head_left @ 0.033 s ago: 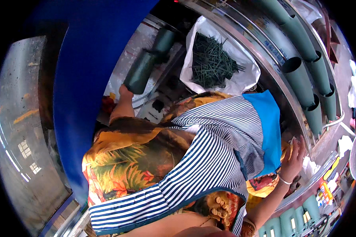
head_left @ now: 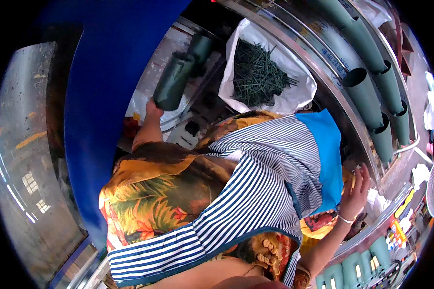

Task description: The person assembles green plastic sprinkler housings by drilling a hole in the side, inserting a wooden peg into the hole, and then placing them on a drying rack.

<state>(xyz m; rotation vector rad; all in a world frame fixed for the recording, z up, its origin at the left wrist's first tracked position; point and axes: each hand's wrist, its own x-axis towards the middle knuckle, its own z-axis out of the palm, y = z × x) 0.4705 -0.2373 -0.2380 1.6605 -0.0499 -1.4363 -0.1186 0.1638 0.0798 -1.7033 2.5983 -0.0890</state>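
Observation:
At the upper left, my left hand (head_left: pixel 153 108) is closed around the lower end of a dark green cylinder (head_left: pixel 171 86). It slants up and to the right, and its upper end meets another dark green cylinder (head_left: pixel 200 47); whether the two are joined, I cannot tell. Most of the left fingers are hidden behind the held piece. Over at the right, my right hand (head_left: pixel 355 192) is raised beside the metal bench edge with its fingers apart and nothing visible in it. A striped apron (head_left: pixel 255 192) covers my lap.
A white sack (head_left: pixel 301 82) full of thin green strips (head_left: pixel 260 72) stands ahead. To its right, several green tubes (head_left: pixel 364 94) lie on a metal-edged bench. A blue panel (head_left: pixel 101 96) rises close on the left. More green pieces (head_left: pixel 354 269) stand at the lower right.
My left hand and the green cylinder have shifted slightly upward. My right hand has moved a little to the left and up.

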